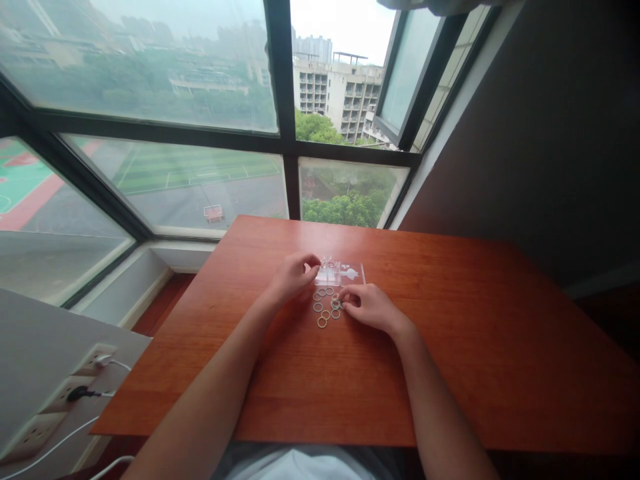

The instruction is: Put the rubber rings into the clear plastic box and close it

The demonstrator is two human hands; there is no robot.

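A small clear plastic box (327,279) lies open on the wooden table (320,373), its lid (358,275) with a white print folded out to the right. Several small items, too fine to name, show at the box's back. My left hand (297,273) is at the box's left side, thumb and fingers curled together at its edge. Just in front of the box, several pale rings (318,307) lie loosely grouped, some overlapping. My right hand (369,307) rests at the right of this group, thumb and index finger pinched at a ring (335,304). The fingertips partly hide it.
Large windows (200,173) stand behind the table, one pane (407,73) swung open at the upper right. A dark wall (540,133) rises on the right. At the lower left, wall sockets (65,393) hold a black plug (77,393) and white cables.
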